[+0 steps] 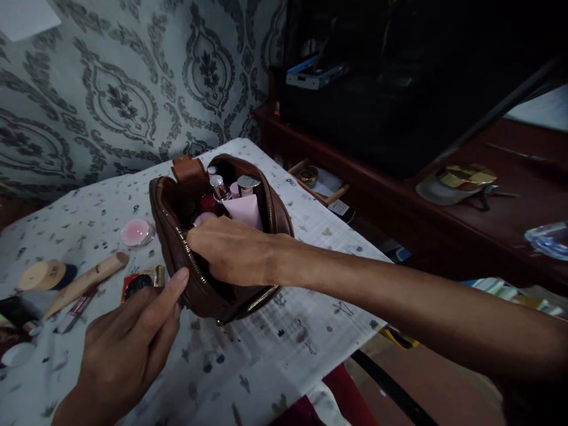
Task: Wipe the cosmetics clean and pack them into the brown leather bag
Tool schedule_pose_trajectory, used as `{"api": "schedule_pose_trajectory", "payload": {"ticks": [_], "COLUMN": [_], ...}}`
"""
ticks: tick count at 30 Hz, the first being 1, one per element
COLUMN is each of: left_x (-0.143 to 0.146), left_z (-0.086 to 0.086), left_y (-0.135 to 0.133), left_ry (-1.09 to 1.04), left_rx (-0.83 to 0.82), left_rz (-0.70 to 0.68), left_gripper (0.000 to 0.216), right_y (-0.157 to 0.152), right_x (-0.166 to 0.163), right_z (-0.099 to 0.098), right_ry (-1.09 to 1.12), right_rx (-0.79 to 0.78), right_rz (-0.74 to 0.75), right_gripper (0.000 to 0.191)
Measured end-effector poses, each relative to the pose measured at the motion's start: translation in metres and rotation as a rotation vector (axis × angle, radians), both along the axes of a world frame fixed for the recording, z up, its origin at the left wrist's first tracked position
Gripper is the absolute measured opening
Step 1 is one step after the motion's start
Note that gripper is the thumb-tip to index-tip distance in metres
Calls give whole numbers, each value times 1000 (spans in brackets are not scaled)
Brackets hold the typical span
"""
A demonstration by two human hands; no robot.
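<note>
A brown makeup bag [177,260] stands unzipped on the cloth-covered table, filled with cosmetics. Inside it show a pale pink tube [245,211], a silver-capped bottle [219,188] and another silver cap [247,185]. My right hand [235,251] reaches over the near rim into the bag; its fingers are curled, and whatever they hold is hidden. Against the bag's left outer side, my left hand [137,331] grips it, one fingertip pressed near the zipper. Just behind that hand lies a black round item on a red and gold one [142,283].
Left of the bag lie a pink round container [136,232], a beige tube [86,284], a beige jar [47,275] and a lip gloss tube [76,310]. At right is a dark red desk [488,142] with a small open drawer [326,180]. Patterned wallpaper rises behind.
</note>
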State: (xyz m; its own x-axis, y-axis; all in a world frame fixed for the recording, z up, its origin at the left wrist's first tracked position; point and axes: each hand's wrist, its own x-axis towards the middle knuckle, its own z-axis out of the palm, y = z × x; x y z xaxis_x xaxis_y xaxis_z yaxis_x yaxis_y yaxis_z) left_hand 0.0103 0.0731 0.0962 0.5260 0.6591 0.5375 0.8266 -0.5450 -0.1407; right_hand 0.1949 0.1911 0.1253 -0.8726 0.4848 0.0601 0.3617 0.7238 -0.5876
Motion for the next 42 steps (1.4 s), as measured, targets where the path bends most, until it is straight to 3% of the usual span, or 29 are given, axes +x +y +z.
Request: {"api": "schedule_pose_trajectory", "payload": {"ticks": [10, 16, 19, 23, 26, 30, 37, 39, 42], "left_x": [-3, -5, -5, -4, -4, -4, -4, -3, -1], "left_z": [-7, -7, -7, -7, -6, -6, -5, -4, -2], "left_y": [1, 0, 0, 0, 1, 1, 2, 3, 3], "left_ry": [2, -11, -11, -19, -21, -17, 14, 18, 23], "left_rx": [25, 9, 3, -1, -9, 0, 11, 17, 24], "left_rz": [16, 9, -5, 3, -6, -3, 15, 12, 15], "left_gripper": [61, 62, 63, 63, 63, 63, 61, 61, 60], "right_y": [2, 1, -6, -16, -18, -14, -7, -7, -9], "right_x": [3, 12, 15, 14, 14, 21, 36, 37, 33], "right_z": [0, -3, 1, 14, 20, 19, 18, 18, 17], "right_ry": [-101, 154, 418, 632, 584, 365, 38, -4, -54], "right_rx": [-30, -206, -476, -1057, -1213, -1037, -245, -159, -169], "right_rz": [-67, -152, -336, -465, -471, -397, -178, -158, -125], "right_gripper": [20, 21, 23, 21, 21, 10, 15, 16, 22]}}
